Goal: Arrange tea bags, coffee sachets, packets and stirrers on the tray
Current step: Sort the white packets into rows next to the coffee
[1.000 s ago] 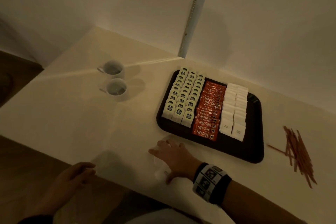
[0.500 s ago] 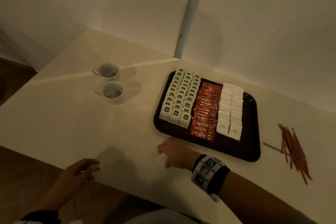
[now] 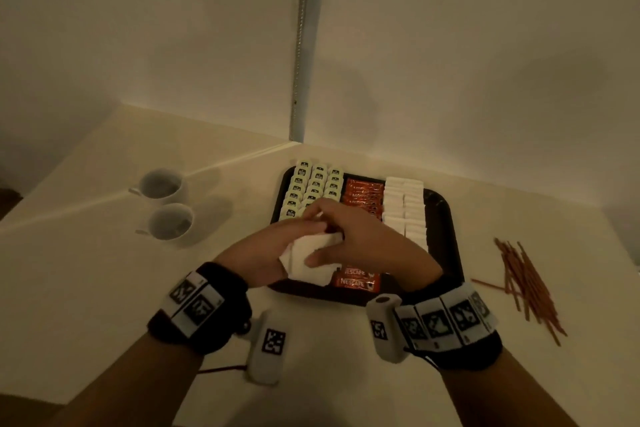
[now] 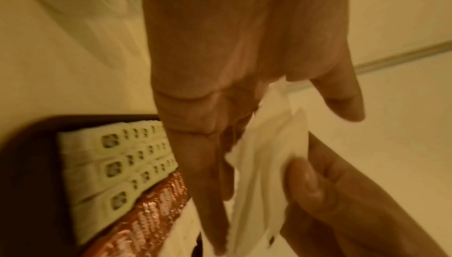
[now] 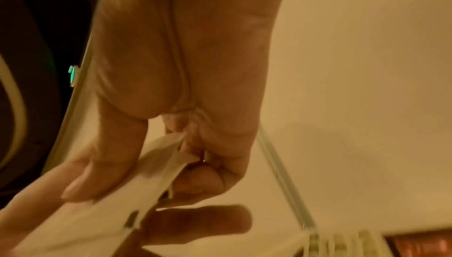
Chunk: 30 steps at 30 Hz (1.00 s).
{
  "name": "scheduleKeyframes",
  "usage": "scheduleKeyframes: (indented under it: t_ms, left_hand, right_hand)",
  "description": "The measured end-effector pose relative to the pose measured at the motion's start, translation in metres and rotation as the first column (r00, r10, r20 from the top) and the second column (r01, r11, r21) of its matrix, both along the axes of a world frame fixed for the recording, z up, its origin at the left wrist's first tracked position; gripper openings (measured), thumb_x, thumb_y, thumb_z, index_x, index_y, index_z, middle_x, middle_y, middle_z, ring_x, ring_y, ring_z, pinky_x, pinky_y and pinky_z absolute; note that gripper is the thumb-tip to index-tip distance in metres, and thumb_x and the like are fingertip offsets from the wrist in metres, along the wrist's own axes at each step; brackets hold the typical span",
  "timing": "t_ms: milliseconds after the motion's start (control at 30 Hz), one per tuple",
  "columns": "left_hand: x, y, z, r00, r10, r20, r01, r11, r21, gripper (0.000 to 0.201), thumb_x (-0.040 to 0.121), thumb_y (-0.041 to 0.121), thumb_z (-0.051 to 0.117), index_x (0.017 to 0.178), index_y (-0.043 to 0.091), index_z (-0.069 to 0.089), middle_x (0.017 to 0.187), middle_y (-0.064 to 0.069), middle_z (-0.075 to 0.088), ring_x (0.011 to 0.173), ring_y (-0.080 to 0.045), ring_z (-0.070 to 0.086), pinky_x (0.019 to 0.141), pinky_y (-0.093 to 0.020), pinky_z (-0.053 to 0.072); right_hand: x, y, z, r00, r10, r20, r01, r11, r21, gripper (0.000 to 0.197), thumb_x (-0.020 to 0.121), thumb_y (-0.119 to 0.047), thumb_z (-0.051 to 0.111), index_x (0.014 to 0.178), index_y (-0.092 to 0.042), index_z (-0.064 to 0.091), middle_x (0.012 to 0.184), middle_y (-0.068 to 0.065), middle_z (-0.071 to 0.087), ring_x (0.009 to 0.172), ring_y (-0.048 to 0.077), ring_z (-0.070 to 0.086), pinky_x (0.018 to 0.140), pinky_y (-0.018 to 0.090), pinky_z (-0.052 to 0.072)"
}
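- Over the near edge of the dark tray (image 3: 446,215), both hands meet around a small stack of white packets (image 3: 308,258).
- Left hand (image 3: 273,250) holds the stack from the left; in the left wrist view its fingers (image 4: 208,174) run down one face of the packets (image 4: 264,174).
- Right hand (image 3: 360,239) grips the same stack from the right, thumb on the near face and fingers curled behind, as the right wrist view shows (image 5: 171,87).
- On the tray, tea bags (image 3: 311,187) fill the left rows, red coffee sachets (image 3: 360,194) the middle, and more white packets (image 3: 405,204) stand to their right.
- Wooden stirrers (image 3: 523,281) lie loose on the pale surface (image 3: 104,270), right of the tray and apart from it.
- Two white cups (image 3: 166,204) stand on the surface left of the tray.
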State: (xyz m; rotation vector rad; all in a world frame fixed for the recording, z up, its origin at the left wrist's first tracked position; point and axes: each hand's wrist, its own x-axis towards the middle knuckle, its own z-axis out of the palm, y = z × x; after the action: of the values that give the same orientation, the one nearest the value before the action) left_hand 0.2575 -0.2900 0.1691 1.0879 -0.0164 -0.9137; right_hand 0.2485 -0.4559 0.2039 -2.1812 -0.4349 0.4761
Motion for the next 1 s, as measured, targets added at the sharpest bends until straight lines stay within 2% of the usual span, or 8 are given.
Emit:
scheduleKeyframes:
  t_ms: [100, 200, 300, 400, 567, 767, 900, 1000]
  left_hand:
    - [0.017, -0.026, 0.010, 0.996, 0.035, -0.086, -0.035, 0.999, -0.004, 0.037, 0.080, 0.030, 0.060, 0.112, 0.014, 0.064, 0.105, -0.012, 0.067, 0.089, -0.024, 0.066, 0.076, -0.038, 0.055]
    - [0.025, -0.046, 0.013, 0.991, 0.045, -0.129, -0.048, 0.999, -0.023, 0.037, 0.086, 0.033, 0.054, 0.116, 0.013, 0.063, 0.110, -0.014, 0.067, 0.095, -0.030, 0.066, 0.084, -0.048, 0.053]
    - [0.026, -0.060, 0.014, 0.988, 0.102, -0.119, -0.101, 0.995, 0.017, 0.031, 0.090, 0.034, 0.054, 0.110, 0.014, 0.065, 0.102, -0.013, 0.071, 0.091, -0.029, 0.069, 0.083, -0.050, 0.053]
    - [0.027, -0.070, 0.014, 0.987, 0.141, -0.083, -0.137, 0.989, 0.046, 0.029, 0.093, 0.031, 0.053, 0.111, 0.012, 0.063, 0.095, -0.011, 0.072, 0.080, -0.023, 0.070, 0.060, -0.036, 0.058]
    - [0.029, -0.077, 0.015, 0.984, 0.177, 0.021, -0.178, 0.977, 0.114, 0.028, 0.092, 0.029, 0.056, 0.114, 0.012, 0.061, 0.093, -0.009, 0.069, 0.074, -0.019, 0.067, 0.047, -0.026, 0.049]
    - [0.030, -0.079, 0.012, 0.969, 0.141, 0.204, -0.176, 0.971, 0.163, 0.036, 0.082, 0.040, 0.060, 0.113, 0.022, 0.063, 0.094, -0.002, 0.070, 0.080, -0.015, 0.066, 0.051, -0.023, 0.046]
    - [0.028, -0.080, 0.010, 0.951, 0.248, 0.183, -0.255, 0.967, 0.013, 0.022, 0.086, 0.024, 0.058, 0.105, 0.031, 0.065, 0.092, 0.005, 0.073, 0.079, -0.012, 0.068, 0.056, -0.027, 0.051]
    - [0.027, -0.081, 0.008, 0.924, 0.304, 0.233, -0.313, 0.950, -0.001, 0.028, 0.084, 0.006, 0.062, 0.096, 0.031, 0.065, 0.095, 0.005, 0.072, 0.083, -0.014, 0.068, 0.063, -0.032, 0.055]
  right_hand:
    - [0.006, -0.022, 0.006, 0.967, -0.217, 0.133, 0.207, 0.974, 0.089, 0.049, 0.065, -0.021, 0.084, 0.105, -0.025, 0.055, 0.096, -0.011, 0.060, 0.086, -0.005, 0.057, 0.069, 0.011, 0.047]
    - [0.010, -0.042, 0.005, 0.900, -0.363, 0.241, 0.349, 0.932, 0.100, 0.050, 0.063, -0.024, 0.085, 0.104, -0.027, 0.058, 0.102, -0.010, 0.054, 0.093, -0.001, 0.052, 0.072, 0.009, 0.042]
    - [0.007, -0.060, 0.001, 0.845, -0.434, 0.314, 0.417, 0.901, 0.121, 0.030, 0.080, -0.022, 0.072, 0.109, -0.023, 0.064, 0.103, -0.005, 0.051, 0.089, -0.008, 0.049, 0.071, 0.002, 0.039]
    - [0.003, -0.073, -0.003, 0.842, -0.483, 0.239, 0.447, 0.874, 0.192, 0.023, 0.093, -0.018, 0.055, 0.114, -0.020, 0.064, 0.104, -0.005, 0.052, 0.089, -0.006, 0.052, 0.072, 0.003, 0.042]
    - [0.003, -0.077, -0.013, 0.852, -0.486, 0.194, 0.465, 0.873, 0.143, 0.026, 0.083, -0.020, 0.069, 0.108, -0.023, 0.063, 0.105, -0.006, 0.055, 0.088, 0.004, 0.057, 0.068, 0.009, 0.048]
    - [0.006, -0.075, -0.025, 0.806, -0.581, 0.112, 0.534, 0.796, 0.286, 0.006, 0.086, -0.015, 0.064, 0.088, -0.010, 0.062, 0.085, -0.004, 0.065, 0.078, 0.000, 0.062, 0.067, 0.013, 0.051]
    - [0.005, -0.080, -0.031, 0.763, -0.644, -0.064, 0.607, 0.678, 0.414, 0.002, 0.088, -0.012, 0.061, 0.090, -0.014, 0.062, 0.088, 0.007, 0.067, 0.081, 0.016, 0.067, 0.072, 0.030, 0.058]
    - [0.002, -0.082, -0.033, 0.754, -0.626, -0.198, 0.627, 0.596, 0.503, 0.010, 0.090, -0.008, 0.057, 0.097, -0.013, 0.062, 0.090, 0.007, 0.067, 0.082, 0.019, 0.068, 0.075, 0.031, 0.059]
